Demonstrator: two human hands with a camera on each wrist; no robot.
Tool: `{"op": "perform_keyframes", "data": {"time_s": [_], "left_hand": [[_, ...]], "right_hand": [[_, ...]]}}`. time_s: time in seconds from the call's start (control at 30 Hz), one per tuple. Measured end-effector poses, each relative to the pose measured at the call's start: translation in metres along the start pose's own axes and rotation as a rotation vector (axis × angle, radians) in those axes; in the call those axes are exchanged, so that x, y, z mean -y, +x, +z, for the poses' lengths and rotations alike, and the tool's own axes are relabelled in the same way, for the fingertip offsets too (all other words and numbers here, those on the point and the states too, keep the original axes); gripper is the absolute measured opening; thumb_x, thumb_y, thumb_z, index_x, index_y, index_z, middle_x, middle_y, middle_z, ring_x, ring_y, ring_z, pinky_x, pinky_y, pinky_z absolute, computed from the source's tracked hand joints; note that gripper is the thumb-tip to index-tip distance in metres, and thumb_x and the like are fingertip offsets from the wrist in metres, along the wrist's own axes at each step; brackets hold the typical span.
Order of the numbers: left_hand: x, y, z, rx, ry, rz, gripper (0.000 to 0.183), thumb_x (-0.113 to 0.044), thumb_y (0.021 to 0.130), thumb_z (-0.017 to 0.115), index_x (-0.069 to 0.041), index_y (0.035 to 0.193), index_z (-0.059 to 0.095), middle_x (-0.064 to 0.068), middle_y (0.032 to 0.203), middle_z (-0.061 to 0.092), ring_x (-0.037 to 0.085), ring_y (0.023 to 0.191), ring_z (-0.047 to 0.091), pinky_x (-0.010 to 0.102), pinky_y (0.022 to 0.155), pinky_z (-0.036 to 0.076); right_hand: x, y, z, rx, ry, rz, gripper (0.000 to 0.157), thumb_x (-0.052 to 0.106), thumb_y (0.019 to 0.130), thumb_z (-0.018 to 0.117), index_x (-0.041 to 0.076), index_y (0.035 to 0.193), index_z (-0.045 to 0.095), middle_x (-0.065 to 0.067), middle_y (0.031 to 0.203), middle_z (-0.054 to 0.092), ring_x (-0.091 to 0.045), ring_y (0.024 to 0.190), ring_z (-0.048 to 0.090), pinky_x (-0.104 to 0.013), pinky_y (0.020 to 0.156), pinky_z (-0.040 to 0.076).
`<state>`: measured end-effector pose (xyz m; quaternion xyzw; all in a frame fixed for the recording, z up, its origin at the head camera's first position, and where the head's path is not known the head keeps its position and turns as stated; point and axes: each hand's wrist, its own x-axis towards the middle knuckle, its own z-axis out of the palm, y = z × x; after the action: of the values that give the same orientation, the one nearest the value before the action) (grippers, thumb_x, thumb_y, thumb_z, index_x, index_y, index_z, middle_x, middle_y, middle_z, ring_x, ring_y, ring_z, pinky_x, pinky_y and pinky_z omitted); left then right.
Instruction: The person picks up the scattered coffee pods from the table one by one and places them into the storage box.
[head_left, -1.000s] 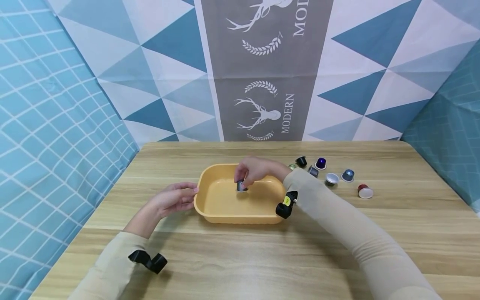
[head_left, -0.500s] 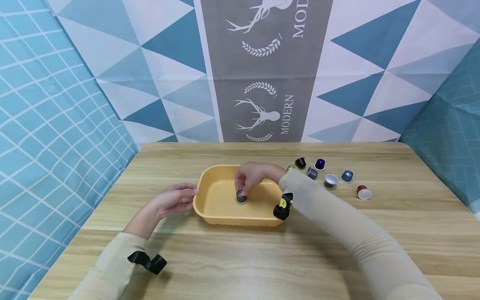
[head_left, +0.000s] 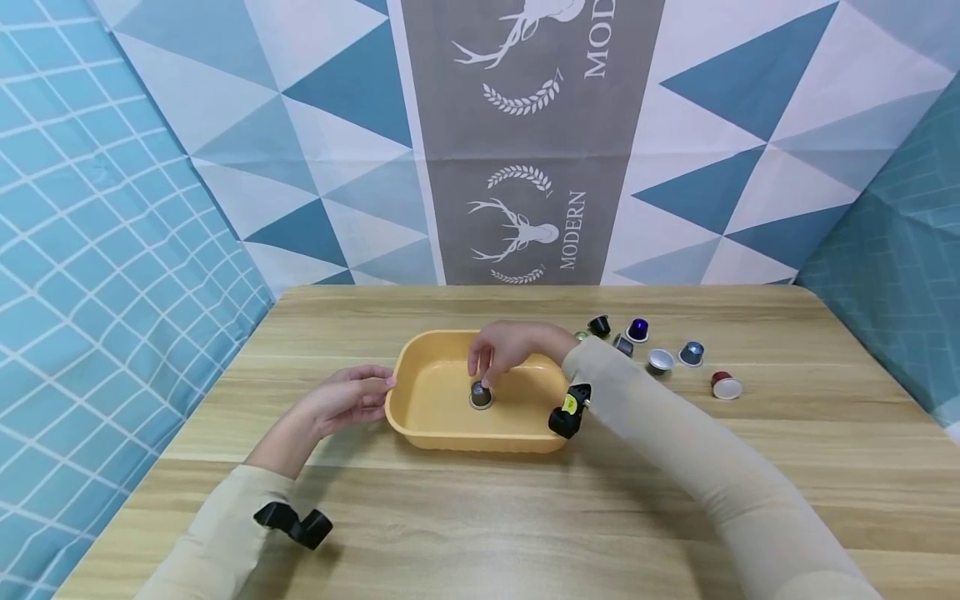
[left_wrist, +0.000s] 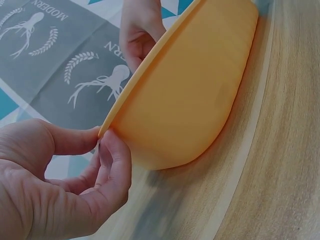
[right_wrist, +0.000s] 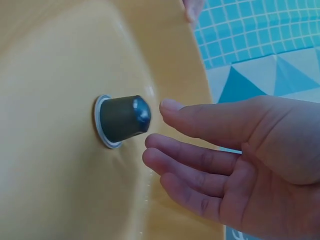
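A dark coffee capsule (head_left: 481, 395) stands rim-down on the floor of a yellow-orange plastic basin (head_left: 480, 442). My right hand (head_left: 508, 346) is over the basin, just above that capsule. In the right wrist view, a gap shows between the capsule (right_wrist: 122, 118) and the thumb and fingers, which are relaxed and hold nothing. At the basin's left end, my left hand (head_left: 351, 395) pinches the rim between thumb and fingers. The left wrist view shows this pinch on the basin (left_wrist: 185, 90) up close.
Several capsules lie on the wooden table (head_left: 450, 517) to the right of the basin: a black one (head_left: 598, 325), a blue one (head_left: 637, 329), a light-rimmed one (head_left: 660, 361), a grey-blue one (head_left: 692, 353) and a red one (head_left: 726, 386). A patterned cloth (head_left: 525, 208) hangs behind.
My right hand has lowered the capsule onto the basin's floor and let go of it. The left hand has stayed at the rim.
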<state>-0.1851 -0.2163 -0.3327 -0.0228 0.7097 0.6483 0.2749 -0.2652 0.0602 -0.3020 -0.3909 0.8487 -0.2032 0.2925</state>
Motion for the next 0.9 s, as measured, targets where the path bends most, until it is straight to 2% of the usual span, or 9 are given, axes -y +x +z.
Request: {"op": "perform_keyframes", "data": {"time_s": [0.33, 0.47, 0.67, 0.9], "left_hand": [[0.001, 0.000, 0.001, -0.006, -0.028, -0.003, 0.032, -0.015, 0.097, 0.053, 0.001, 0.122, 0.041, -0.006, 0.083, 0.065, 0.003, 0.076, 0.063, 0.017, 0.068, 0.055], [0.000, -0.001, 0.002, -0.009, -0.057, -0.005, 0.033, -0.013, 0.097, 0.052, 0.002, 0.124, 0.040, -0.006, 0.084, 0.065, 0.003, 0.076, 0.063, 0.017, 0.068, 0.055], [0.001, 0.000, 0.002, -0.009, -0.041, -0.003, 0.034, -0.014, 0.097, 0.053, 0.002, 0.124, 0.040, -0.006, 0.083, 0.064, 0.003, 0.076, 0.062, 0.017, 0.068, 0.055], [0.002, 0.001, 0.001, -0.014, -0.021, -0.002, 0.038, -0.016, 0.098, 0.053, 0.003, 0.128, 0.038, -0.007, 0.084, 0.064, 0.002, 0.077, 0.062, 0.017, 0.068, 0.055]], "right_hand": [[-0.005, -0.023, -0.010, -0.054, 0.036, -0.087, 0.027, 0.009, 0.086, 0.068, -0.003, 0.110, 0.063, -0.015, 0.102, 0.069, -0.017, 0.093, 0.065, -0.021, 0.078, 0.051], [-0.011, -0.033, -0.012, -0.092, 0.029, -0.115, 0.028, 0.010, 0.086, 0.069, -0.004, 0.110, 0.063, -0.016, 0.102, 0.070, -0.019, 0.093, 0.066, -0.024, 0.081, 0.053], [-0.020, -0.050, -0.010, -0.132, 0.060, -0.107, 0.030, 0.011, 0.087, 0.068, -0.005, 0.112, 0.062, -0.018, 0.106, 0.069, -0.022, 0.097, 0.067, -0.029, 0.088, 0.054], [-0.034, -0.062, -0.005, -0.204, 0.095, -0.087, 0.031, 0.012, 0.088, 0.068, -0.004, 0.114, 0.062, -0.013, 0.102, 0.070, -0.019, 0.096, 0.066, -0.029, 0.086, 0.055]]}}
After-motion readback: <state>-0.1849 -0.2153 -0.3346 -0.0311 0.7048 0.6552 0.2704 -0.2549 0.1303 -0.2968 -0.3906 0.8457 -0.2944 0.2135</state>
